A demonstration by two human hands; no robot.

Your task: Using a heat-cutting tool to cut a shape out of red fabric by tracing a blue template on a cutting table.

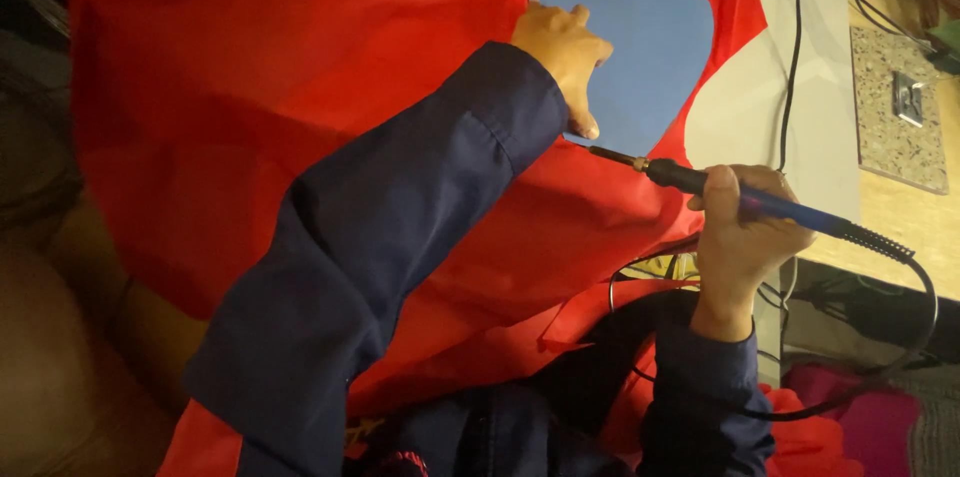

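The person is part-way through cutting a shape out of a sheet of red fabric (250, 107) with a heated tool. A large rounded opening already shows blue (630, 27) through the cloth near the far edge of the white worktop (810, 97), and the cut seems to be running along the lower rim of that opening.

The left hand (565, 52) lies on the fabric at the edge of the opening, fingers curled down and the thumb pressing the cloth flat; it grips nothing, it only pins the sheet. The right hand (740, 227) is wrapped tightly around the blue handle of the soldering iron (740, 195), near the worktop's near edge.

The iron lies almost level, its long axis running from lower right to upper left. Its metal tip (605, 153) points left, toward the left thumb, and sits just beside it at the rim of the opening. The black cord (925, 287) leaves the rear of the handle and loops down to the right.

Judging from this, the next move calls for drawing the tip steadily along the outline while the left hand keeps the cloth taut and shifts clear, since the hot tip is very close to the thumb.
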